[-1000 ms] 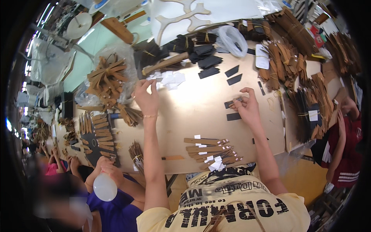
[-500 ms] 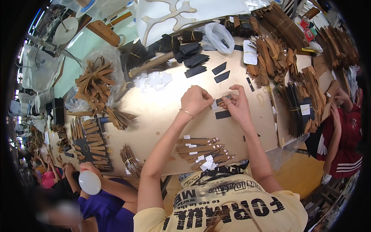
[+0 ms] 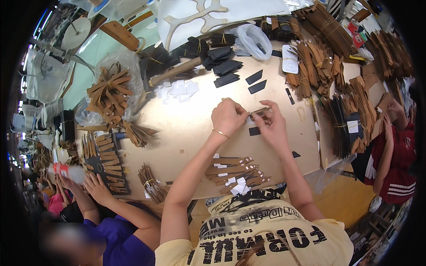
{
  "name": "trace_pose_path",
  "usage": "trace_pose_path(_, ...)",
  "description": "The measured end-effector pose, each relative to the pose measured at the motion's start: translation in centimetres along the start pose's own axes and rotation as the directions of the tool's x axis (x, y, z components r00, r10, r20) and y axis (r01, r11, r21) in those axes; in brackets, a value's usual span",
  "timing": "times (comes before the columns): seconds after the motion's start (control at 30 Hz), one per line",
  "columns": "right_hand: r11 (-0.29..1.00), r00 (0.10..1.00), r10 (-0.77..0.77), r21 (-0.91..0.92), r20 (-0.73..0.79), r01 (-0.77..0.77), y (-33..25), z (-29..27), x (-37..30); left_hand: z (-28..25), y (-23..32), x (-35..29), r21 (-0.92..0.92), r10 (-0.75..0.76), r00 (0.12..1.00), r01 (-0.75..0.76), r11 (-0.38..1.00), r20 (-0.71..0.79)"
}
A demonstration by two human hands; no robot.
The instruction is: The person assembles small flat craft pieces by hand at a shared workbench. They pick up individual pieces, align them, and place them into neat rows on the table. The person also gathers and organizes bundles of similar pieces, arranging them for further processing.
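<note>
My left hand [image 3: 228, 117], with a bracelet at the wrist, is closed in a pinch on a small white slip [image 3: 249, 120]. Close beside it, my right hand [image 3: 273, 124] grips a narrow dark strip [image 3: 261, 110], seen nearly edge-on. The two sets of fingertips almost meet, and they hide part of both pieces. Flat on the table below my fingers lies a black piece [image 3: 254, 131], partly covered by my right hand. Two slanted black pieces [image 3: 257, 87] rest beyond my hands.
Brown strips with white slips [image 3: 235, 173] lie between my forearms. Loose white slips [image 3: 179, 90] and stacked black pieces [image 3: 226, 66] are farther off. Bundled brown strips [image 3: 310, 66] sit right, a small black tool [image 3: 289, 96] nearer. Co-workers' hands [image 3: 98, 188] are at left and right.
My fingertips have drawn together, and the dark strip has tilted from flat to nearly edge-on. The left co-worker's white round object has gone from view; a red-and-white object shows by their hands.
</note>
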State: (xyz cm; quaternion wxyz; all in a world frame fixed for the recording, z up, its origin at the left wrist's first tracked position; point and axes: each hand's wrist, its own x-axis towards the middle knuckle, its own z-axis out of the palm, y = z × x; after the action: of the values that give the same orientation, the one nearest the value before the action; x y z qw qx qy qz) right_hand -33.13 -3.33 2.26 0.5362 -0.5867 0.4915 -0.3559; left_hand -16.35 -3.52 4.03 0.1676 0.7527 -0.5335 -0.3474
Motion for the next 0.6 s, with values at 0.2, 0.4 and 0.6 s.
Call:
trace_pose_path(0.2,0.546,0.928,-0.264,-0.753,0.262,0.367,-1.8,0.8,-3.4,0.9,-0.8,-0.7,-0.009,0.091,0.989,-0.093,0.996,-0.114)
trace_pose_path(0.4,0.241,0.881,-0.349,-0.878,0.318,0.413,-2.0,3.2,-3.6,1.2,-1.9,-1.9,-0.196,0.251,0.934,-0.304,0.932,-0.255)
trace_pose_path(0.6,0.627,0.912,-0.300,-0.662,0.281,0.410,-2.0,-1.1,-1.6,2.5,-3.9,-4.6,0.450,0.581,0.791,-0.456,0.768,-0.191)
